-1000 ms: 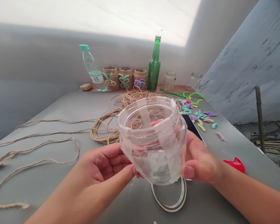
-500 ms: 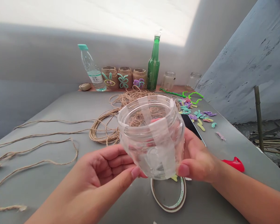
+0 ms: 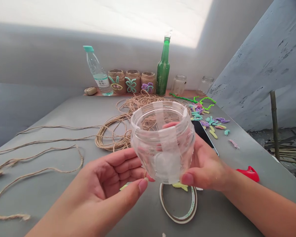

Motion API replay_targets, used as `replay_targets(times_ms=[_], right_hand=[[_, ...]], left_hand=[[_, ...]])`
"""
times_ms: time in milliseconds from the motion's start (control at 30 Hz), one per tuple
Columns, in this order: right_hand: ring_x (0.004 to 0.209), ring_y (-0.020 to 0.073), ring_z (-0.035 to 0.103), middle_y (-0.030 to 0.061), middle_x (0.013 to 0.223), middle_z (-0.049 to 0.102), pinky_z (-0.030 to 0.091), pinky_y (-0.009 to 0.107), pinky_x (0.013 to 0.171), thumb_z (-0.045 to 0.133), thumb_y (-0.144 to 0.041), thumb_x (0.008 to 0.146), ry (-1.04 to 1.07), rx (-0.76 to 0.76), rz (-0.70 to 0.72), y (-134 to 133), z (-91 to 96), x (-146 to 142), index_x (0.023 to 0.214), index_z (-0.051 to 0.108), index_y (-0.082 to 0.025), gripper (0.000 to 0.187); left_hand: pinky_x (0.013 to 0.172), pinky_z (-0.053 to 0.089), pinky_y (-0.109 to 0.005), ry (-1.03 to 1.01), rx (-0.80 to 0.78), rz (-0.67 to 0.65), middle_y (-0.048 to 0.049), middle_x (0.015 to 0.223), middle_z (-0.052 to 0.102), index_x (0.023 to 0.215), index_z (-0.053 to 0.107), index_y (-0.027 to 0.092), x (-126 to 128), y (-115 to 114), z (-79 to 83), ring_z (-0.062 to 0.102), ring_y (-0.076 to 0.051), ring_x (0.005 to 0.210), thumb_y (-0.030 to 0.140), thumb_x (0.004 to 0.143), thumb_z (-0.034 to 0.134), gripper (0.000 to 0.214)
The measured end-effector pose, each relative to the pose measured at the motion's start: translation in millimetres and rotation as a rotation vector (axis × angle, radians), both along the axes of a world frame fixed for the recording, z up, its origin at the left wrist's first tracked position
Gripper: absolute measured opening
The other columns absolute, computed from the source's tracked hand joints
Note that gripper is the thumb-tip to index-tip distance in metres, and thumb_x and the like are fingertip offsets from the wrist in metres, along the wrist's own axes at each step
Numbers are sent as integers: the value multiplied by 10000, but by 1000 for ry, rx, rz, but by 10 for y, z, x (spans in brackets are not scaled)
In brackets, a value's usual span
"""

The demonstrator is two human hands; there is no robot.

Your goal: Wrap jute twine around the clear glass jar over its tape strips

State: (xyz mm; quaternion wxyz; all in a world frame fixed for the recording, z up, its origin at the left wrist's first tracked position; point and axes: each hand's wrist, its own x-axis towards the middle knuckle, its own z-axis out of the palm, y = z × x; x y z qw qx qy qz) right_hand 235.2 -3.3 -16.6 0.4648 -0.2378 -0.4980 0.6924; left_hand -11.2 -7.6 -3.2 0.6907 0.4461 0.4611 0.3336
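A clear glass jar (image 3: 148, 158) with strips of whitish tape down its sides hangs tilted above the table, its open mouth facing up. My right hand (image 3: 207, 164) grips its right side, thumb in front and fingers behind the glass. At the lower left of the jar is my left hand (image 3: 113, 177), fingers stretched out and thumb apart from them. Its fingertips reach the jar's lower edge; whether they touch cannot be made out. Below the jar lies a roll of tape (image 3: 162, 204), with yellow fuzzy pieces (image 3: 180, 186) beside it.
Behind the jar is a heap of twine (image 3: 108, 138), with loose strands at left. Twine-wrapped jars (image 3: 133, 84), a water bottle (image 3: 102, 82), a green bottle (image 3: 163, 72) and glass jars (image 3: 179, 85) line the back. At right are a phone (image 3: 202, 135), coloured fuzzy pieces (image 3: 213, 132) and a red object (image 3: 251, 174).
The jar has shifted slightly right and turned a little in my right hand. My left thumb now stands apart from the glass, and more of the yellow pieces shows below.
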Motion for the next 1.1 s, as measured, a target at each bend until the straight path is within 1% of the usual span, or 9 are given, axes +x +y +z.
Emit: replay_targets(times_ms=[133, 267, 367, 467, 633, 733, 867, 967, 1100], right_hand=[[1327, 270, 553, 48, 1305, 597, 444, 467, 1137, 862, -62, 708, -2, 7, -36, -6, 9, -24, 1357, 510, -340, 789], [1313, 253, 571, 41, 1322, 602, 467, 437, 1130, 849, -20, 694, -26, 55, -73, -11, -2, -59, 1365, 510, -334, 815], [1349, 226, 549, 28, 1396, 581, 469, 383, 1139, 849, 25, 662, -30, 89, -81, -14, -14, -82, 1353, 509, -337, 851], [1395, 233, 525, 34, 1438, 569, 455, 383, 1162, 860, 44, 634, -59, 96, -83, -11, -16, -91, 1346, 490, -331, 886], [1412, 292, 532, 65, 1446, 596, 430, 470, 1196, 950, 4, 547, -98, 116, -55, 8, -37, -68, 1320, 471, -319, 965], [1398, 306, 560, 92, 1469, 587, 455, 482, 1178, 952, 3, 558, -113, 105, -55, 4, -46, -46, 1309, 493, -291, 928], [1385, 293, 589, 92, 1458, 599, 483, 438, 1164, 958, 49, 534, -145, 99, -93, -16, -28, -28, 1359, 477, -291, 1014], [1364, 293, 616, 91, 1442, 612, 505, 409, 1146, 965, 35, 556, -155, 108, -87, -27, -33, -24, 1303, 519, -275, 924], [1429, 317, 557, 99, 1474, 590, 476, 460, 1184, 977, -22, 578, -161, 125, -122, -32, -88, -25, 1296, 505, -285, 900]], left_hand=[[824, 675, -270, 20, 20, -30, -13, 1131, 856, 1217, 746, 325, 37, 12, 22, 793, -298, 1068, 205, 633, 983, 642], [878, 661, -297, 6, 86, -88, 0, 1107, 861, 1218, 744, 334, 41, -8, 19, 797, -276, 1049, 194, 697, 951, 578], [928, 634, -299, 5, 169, -89, 37, 1108, 859, 1197, 757, 362, 20, -23, -10, 796, -253, 1029, 142, 677, 952, 597], [971, 609, -303, 25, 234, -76, 51, 1165, 845, 1224, 746, 386, 10, -25, -49, 778, -252, 1076, 116, 668, 950, 651], [971, 605, -322, 68, 285, -71, 49, 1154, 846, 1275, 709, 422, 24, -22, -73, 778, -237, 1067, 225, 798, 879, 543], [968, 608, -330, 87, 307, -75, 49, 1168, 841, 1272, 713, 431, 13, -26, -68, 774, -240, 1053, 281, 787, 891, 538], [964, 617, -368, 132, 333, -66, 20, 1211, 830, 1315, 690, 420, 9, -14, -63, 770, -280, 1069, 371, 778, 897, 577], [935, 628, -375, 153, 330, -77, 5, 1166, 837, 1283, 711, 391, 41, 6, -37, 772, -287, 1028, 387, 779, 890, 535], [985, 611, -385, 149, 291, -60, -8, 1252, 806, 1325, 675, 369, 60, -12, 23, 748, -286, 1067, 321, 758, 909, 615]])
